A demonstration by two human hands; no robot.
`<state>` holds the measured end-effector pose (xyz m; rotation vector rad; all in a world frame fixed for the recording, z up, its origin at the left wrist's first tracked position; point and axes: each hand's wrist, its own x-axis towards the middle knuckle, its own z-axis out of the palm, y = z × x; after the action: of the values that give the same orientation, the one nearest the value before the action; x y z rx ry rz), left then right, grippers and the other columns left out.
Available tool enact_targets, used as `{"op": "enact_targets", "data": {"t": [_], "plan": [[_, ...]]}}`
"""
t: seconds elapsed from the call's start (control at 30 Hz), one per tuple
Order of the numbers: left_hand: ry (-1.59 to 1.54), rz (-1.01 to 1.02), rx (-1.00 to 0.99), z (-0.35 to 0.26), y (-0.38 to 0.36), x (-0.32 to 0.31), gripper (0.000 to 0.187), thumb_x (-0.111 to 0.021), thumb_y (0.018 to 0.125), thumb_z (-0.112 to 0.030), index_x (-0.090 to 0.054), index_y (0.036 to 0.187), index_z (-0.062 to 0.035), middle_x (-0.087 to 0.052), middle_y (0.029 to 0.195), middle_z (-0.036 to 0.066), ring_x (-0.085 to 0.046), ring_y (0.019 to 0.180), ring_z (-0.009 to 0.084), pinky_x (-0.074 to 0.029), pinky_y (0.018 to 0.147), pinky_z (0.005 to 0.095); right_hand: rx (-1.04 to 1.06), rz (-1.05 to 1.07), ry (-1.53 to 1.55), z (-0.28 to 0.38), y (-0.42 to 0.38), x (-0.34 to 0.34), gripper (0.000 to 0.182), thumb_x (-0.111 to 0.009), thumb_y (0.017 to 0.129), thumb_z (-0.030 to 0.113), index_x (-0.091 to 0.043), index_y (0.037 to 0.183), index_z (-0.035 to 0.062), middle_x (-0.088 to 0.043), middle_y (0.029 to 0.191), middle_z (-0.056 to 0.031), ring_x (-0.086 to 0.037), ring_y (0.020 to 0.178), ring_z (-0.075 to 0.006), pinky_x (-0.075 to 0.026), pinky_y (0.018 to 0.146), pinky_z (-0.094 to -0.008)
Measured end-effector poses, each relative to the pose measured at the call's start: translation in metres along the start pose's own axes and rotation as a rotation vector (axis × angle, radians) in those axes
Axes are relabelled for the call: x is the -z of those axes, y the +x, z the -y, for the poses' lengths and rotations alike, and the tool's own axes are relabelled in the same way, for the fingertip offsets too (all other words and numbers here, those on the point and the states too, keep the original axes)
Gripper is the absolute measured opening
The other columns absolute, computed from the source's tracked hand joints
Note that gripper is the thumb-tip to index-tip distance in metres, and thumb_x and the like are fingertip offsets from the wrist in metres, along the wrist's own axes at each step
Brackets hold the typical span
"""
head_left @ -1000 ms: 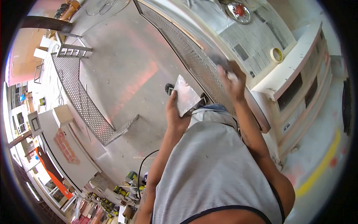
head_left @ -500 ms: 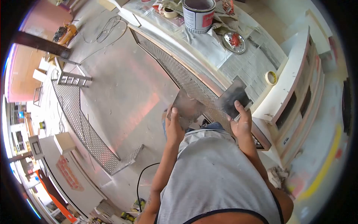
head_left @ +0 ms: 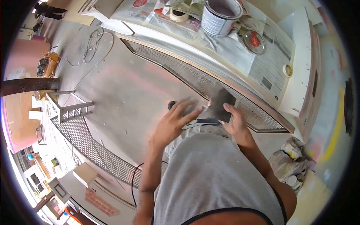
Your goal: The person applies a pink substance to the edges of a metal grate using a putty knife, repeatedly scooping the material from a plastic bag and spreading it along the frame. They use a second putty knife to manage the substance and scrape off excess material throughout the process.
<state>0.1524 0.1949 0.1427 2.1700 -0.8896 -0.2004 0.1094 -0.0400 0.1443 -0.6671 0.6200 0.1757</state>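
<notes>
My right hand [head_left: 235,125] grips a dark flat blade [head_left: 221,100] in front of my chest. Against the dark blade's left edge is a light metal blade [head_left: 205,102], and my left hand [head_left: 173,123], blurred, lies across it with fingers stretched out. Both blades are just in front of a long perforated mesh panel [head_left: 180,69] that leans on a workbench. An open paint can [head_left: 220,15] stands on newspaper on the bench, with a lid smeared red [head_left: 253,41] beside it.
Tape rolls lie on the bench [head_left: 179,15] and on a white cabinet [head_left: 288,70] at the right. A second mesh panel [head_left: 86,148] and a small metal step frame [head_left: 71,108] are on the concrete floor at left. A black cable [head_left: 134,180] trails by my feet, and bags [head_left: 290,159] sit at right.
The view has tilted up toward the bench. Both hands have come lower and closer together, and the two blades now meet edge to edge. My left hand is moving.
</notes>
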Motion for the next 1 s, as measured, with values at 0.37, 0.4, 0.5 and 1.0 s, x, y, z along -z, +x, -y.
{"op": "enact_targets", "data": {"t": [0.37, 0.4, 0.5, 1.0], "plan": [[-1.970, -0.178, 0.901, 0.051, 0.061, 0.056, 0.037, -0.046, 0.101, -0.035, -0.058, 0.117, -0.0033, -0.070, 0.096, 0.010, -0.071, 0.072, 0.0181, -0.054, 0.039, 0.0240, 1.196, 0.395, -1.146, -0.018, 0.022, -0.082, 0.044, -0.070, 0.085, 0.010, -0.058, 0.127, 0.0093, -0.058, 0.124, -0.0140, -0.060, 0.105, -0.0282, -0.049, 0.092, -0.0368], [-1.955, -0.143, 0.895, 0.055, 0.069, 0.059, 0.037, -0.046, 0.101, -0.035, -0.058, 0.117, -0.0033, -0.070, 0.096, 0.010, -0.071, 0.072, 0.0181, -0.054, 0.039, 0.0240, 1.219, 0.366, -1.141, -0.024, 0.033, -0.087, 0.044, -0.070, 0.085, 0.010, -0.058, 0.127, 0.0093, -0.058, 0.124, -0.0140, -0.060, 0.105, -0.0282, -0.049, 0.092, -0.0368], [-1.770, 0.054, 0.651, 0.064, 0.088, 0.076, 0.041, -0.052, 0.098, -0.038, -0.059, 0.116, -0.0015, -0.070, 0.096, 0.010, -0.071, 0.076, 0.0168, -0.053, 0.041, 0.0254, 1.246, 0.146, -1.282, -0.038, 0.083, -0.081, 0.047, -0.068, 0.084, 0.009, -0.057, 0.129, 0.0144, -0.055, 0.127, -0.0160, -0.054, 0.115, -0.0315, -0.049, 0.093, -0.0398], [-0.690, 0.381, -0.388, 0.166, 0.214, 0.145, 0.047, -0.054, 0.099, -0.015, -0.045, 0.144, -0.0058, -0.048, 0.140, 0.023, -0.051, 0.128, 0.0399, -0.042, 0.106, 0.0450, 0.425, -0.179, 0.286, -0.006, 0.115, -0.182, 0.034, -0.066, 0.089, 0.018, -0.058, 0.119, 0.0049, -0.068, 0.100, -0.0099, -0.069, 0.083, -0.0195, -0.056, 0.069, -0.0335]]}}
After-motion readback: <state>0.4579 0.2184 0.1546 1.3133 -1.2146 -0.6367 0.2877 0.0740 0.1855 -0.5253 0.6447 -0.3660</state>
